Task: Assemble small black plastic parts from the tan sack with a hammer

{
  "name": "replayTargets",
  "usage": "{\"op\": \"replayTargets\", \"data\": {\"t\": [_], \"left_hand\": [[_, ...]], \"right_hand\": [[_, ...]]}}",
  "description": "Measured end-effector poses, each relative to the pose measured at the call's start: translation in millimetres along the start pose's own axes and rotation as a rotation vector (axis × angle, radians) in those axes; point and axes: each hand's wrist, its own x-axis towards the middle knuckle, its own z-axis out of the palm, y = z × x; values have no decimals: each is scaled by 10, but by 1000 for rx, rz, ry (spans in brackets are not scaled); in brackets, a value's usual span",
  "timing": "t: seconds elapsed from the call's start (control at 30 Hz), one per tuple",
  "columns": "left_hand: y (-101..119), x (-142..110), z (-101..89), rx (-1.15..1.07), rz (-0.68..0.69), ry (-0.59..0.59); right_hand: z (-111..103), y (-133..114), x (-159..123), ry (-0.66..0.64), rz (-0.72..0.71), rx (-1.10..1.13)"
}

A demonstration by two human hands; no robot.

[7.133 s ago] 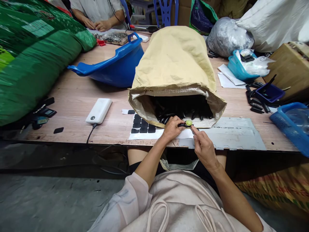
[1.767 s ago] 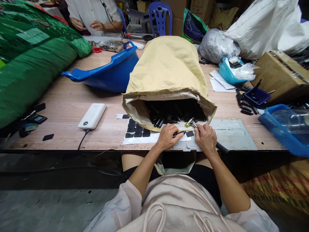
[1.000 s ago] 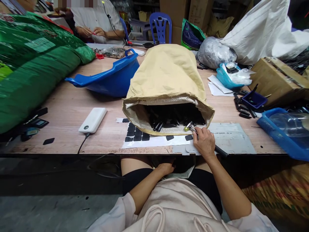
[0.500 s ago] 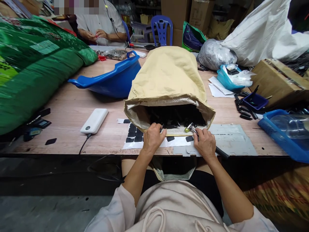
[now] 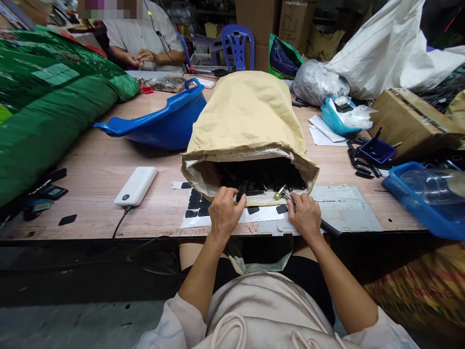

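Note:
A yellow sack [image 5: 250, 111] lies on the table with its mouth facing me and a mass of black parts [image 5: 261, 174] inside it. At the left of the mouth, my left hand [image 5: 224, 211] pinches a small black piece [image 5: 241, 191] whose exact kind I cannot make out. My right hand [image 5: 305, 214] is closed around a small hammer [image 5: 282, 192]. Its metal head, with a yellow-green face, points at the sack's opening, and its black handle sticks out behind the hand. Below the sack is a white sheet [image 5: 232, 219] with black rounded stickers.
A white power bank [image 5: 136, 186] with a cable and a blue basin [image 5: 163, 118] are at left, beside green bags [image 5: 72, 97]. On the right stand a blue tray [image 5: 417, 208], a teal basket [image 5: 336, 121] and a cardboard box [image 5: 410, 118]. A co-worker [image 5: 145, 39] sits across the table.
My left hand has drawn slightly back from the sack's mouth, and the black piece in it now shows more. The right hand keeps the hammer in about the same place. The view has shifted slightly.

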Motion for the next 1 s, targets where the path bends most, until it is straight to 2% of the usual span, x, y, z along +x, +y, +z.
{"op": "replayTargets", "data": {"t": [0.03,0.1,0.2,0.3,0.47,1.0], "left_hand": [[15,-47,9,-55,109,-6],[41,-132,61,-138,324,-117],[52,-204,178,-144,486,-334],[31,-206,271,-156,476,-403],[-16,-187,335,-248,413,-407],[-58,-165,359,-402,300,-431]], "right_hand": [[0,-2,0,3,1,-1],[3,-3,0,6,4,-3],[6,2,-1,0,8,1],[6,9,-4,-4,4,5],[2,12,-4,-8,3,1],[48,46,-13,19,-16,-20]]}}
